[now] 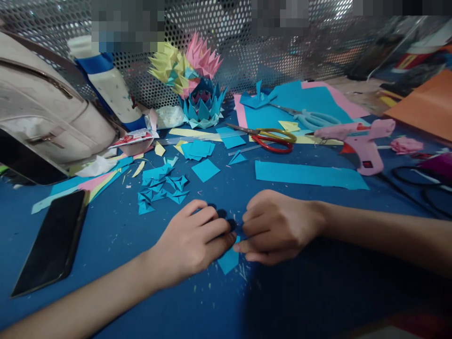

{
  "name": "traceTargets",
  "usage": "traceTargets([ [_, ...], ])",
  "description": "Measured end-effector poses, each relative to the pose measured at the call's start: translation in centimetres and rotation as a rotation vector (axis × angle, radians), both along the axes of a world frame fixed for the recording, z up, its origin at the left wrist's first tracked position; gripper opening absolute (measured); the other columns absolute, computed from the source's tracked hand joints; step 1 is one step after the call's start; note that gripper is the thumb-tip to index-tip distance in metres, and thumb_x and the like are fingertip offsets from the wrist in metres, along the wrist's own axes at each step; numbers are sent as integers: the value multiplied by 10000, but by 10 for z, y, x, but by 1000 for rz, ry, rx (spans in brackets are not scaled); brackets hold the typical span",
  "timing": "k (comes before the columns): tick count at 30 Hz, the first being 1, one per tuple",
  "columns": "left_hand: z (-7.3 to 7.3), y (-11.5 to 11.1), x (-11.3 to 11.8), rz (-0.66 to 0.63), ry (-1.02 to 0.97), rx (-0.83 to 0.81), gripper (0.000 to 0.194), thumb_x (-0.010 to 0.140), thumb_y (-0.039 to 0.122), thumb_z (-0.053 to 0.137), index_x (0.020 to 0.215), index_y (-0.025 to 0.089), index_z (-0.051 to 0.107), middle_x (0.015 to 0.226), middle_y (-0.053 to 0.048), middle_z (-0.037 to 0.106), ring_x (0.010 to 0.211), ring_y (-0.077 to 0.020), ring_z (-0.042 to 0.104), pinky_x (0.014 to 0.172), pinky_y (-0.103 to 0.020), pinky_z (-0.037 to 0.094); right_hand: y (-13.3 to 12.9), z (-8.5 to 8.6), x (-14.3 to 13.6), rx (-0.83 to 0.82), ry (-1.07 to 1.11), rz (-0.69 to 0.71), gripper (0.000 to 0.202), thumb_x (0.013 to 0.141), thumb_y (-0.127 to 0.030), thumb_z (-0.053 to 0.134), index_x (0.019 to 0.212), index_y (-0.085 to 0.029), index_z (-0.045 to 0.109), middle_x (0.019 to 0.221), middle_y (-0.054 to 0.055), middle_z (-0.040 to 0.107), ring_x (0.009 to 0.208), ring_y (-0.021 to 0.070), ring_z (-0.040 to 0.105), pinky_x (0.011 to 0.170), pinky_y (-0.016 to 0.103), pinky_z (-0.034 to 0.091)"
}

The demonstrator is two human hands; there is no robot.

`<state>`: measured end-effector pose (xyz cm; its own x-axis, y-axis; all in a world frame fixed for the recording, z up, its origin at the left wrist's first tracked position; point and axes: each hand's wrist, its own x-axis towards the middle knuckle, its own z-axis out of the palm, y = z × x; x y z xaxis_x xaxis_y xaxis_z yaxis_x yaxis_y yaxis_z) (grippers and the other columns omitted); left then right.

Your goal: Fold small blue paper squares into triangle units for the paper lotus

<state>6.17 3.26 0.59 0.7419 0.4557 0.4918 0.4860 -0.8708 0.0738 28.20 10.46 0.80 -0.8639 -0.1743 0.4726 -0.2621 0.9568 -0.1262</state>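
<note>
A small blue paper piece (229, 260) lies on the dark blue table between my hands, its upper part covered by fingers. My left hand (197, 238) presses on its upper left edge with curled fingers. From the right, my right hand (278, 227) touches the paper's upper right edge, its fingers folded in. Beyond them are a flat blue square (205, 170), a stack of blue squares (198, 150) and a small folded triangle (238, 157). Several folded blue pieces (160, 187) form a cluster to the left.
A black phone (51, 242) lies at left, near a bag (45, 103) and bottle (109, 84). Behind stand folded paper flowers (203, 103). Red-and-yellow scissors (270, 138), a blue strip (310, 175) and a pink glue gun (367, 141) with its cable are at right.
</note>
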Motion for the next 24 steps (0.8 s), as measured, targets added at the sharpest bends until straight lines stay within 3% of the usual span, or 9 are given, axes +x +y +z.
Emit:
traceTargets([
  [14, 2, 1, -1, -18, 34, 50, 254, 1028, 148, 476, 946, 180, 714, 886, -8, 723, 775, -160, 562, 798, -359, 414, 0, 0, 1, -10, -16, 4, 176, 963, -257, 573, 863, -167, 686, 604, -38, 586, 555, 98, 537, 544, 303, 363],
  [19, 4, -11, -1, 1, 78, 54, 282, 1018, 124, 464, 892, 145, 716, 934, -27, 712, 819, -174, 574, 875, -374, 412, 1, 0, 2, 7, -62, -12, 183, 982, -281, 542, 903, -193, 681, 608, -38, 572, 555, 98, 535, 543, 303, 354],
  [21, 3, -21, -2, 28, 118, 45, 288, 1018, 124, 445, 932, 133, 720, 953, -42, 705, 850, -182, 577, 924, -371, 398, 1, -1, 3, -12, -67, -12, 185, 987, -289, 530, 946, -194, 683, 610, -37, 570, 555, 99, 535, 542, 304, 347],
  [24, 0, -37, -2, 84, 212, 51, 337, 1026, 128, 371, 1142, 77, 683, 1024, -80, 704, 968, -222, 586, 1002, -386, 355, 3, -3, 3, -66, -51, -3, 218, 995, -291, 503, 942, -188, 689, 601, -35, 563, 549, 102, 524, 536, 308, 330],
])
